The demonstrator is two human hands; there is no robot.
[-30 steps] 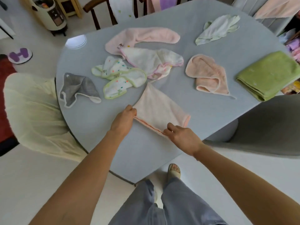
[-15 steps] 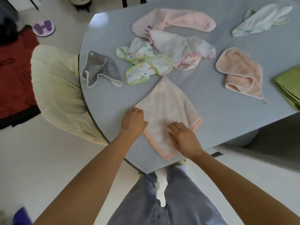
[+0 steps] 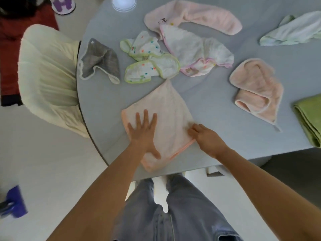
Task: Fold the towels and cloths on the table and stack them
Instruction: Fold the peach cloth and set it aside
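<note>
Left hand (image 3: pixel 145 134) is now spread flat on the pink cloth (image 3: pixel 166 108); right hand (image 3: pixel 206 138) pinches its right edge. Creases should be smoothed before folding.

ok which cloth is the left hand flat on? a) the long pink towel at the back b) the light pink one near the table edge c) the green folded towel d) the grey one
b: the left hand lies with fingers spread on the light pink cloth nearest the table edge, while the right hand pinches its right side.
</note>
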